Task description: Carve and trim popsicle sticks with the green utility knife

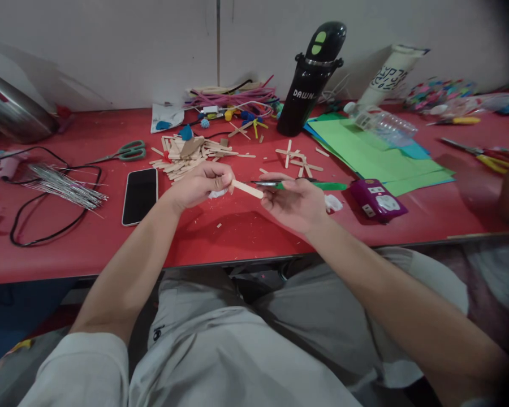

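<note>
My left hand point(201, 183) is closed on one end of a pale wooden craft stick point(246, 189), held above the red table point(237, 237). My right hand point(294, 200) touches the stick's other end and also grips a green-handled cutting tool point(305, 183) that points left over the stick. A heap of more wooden sticks point(186, 155) lies just behind my left hand, and a few glued stick crosses point(297, 158) lie behind my right hand.
A black phone point(140, 195) lies left of my hands, green scissors point(127, 151) behind it. A black cable point(46, 220) and silver wires point(68, 189) sit far left. Black bottle point(311, 79), green paper sheets point(373, 152), a purple box point(377, 199) stand right.
</note>
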`<state>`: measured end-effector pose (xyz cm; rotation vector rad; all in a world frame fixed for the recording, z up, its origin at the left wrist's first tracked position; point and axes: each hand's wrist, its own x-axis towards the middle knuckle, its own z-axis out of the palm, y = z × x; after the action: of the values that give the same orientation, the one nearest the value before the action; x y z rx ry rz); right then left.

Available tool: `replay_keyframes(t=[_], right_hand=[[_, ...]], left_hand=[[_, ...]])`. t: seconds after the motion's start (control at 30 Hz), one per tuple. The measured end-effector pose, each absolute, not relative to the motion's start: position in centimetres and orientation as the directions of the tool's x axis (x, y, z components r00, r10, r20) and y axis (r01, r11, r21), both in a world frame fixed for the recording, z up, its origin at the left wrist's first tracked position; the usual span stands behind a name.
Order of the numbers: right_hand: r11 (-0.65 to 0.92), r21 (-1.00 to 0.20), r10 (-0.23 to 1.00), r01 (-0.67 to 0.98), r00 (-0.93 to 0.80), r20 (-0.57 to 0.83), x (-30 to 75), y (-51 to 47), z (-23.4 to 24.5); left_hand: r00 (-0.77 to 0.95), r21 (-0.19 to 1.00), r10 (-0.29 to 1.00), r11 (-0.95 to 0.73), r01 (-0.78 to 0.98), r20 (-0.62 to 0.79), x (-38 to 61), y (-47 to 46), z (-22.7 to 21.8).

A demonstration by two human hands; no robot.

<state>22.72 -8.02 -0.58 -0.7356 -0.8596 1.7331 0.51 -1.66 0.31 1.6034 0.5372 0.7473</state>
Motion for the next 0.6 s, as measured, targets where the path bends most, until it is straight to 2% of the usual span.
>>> replay_keyframes(t=[0.37, 0.6], right_hand=[[-0.351, -0.686, 0.934, -0.638, -0.287, -0.211, 22.11, -8.2, -1.12], [-0.406, -0.657, 0.907, -0.635, -0.368, -0.205, 22.25, -8.09, -1.45]], left_hand=[[0.758, 0.959, 0.628, -0.284, 0.01, 0.178, 0.15, -1.11, -0.33], [0.788, 0.956, 0.584, -0.293, -0.019, 0.195, 0.62, -1.07, -0.28]])
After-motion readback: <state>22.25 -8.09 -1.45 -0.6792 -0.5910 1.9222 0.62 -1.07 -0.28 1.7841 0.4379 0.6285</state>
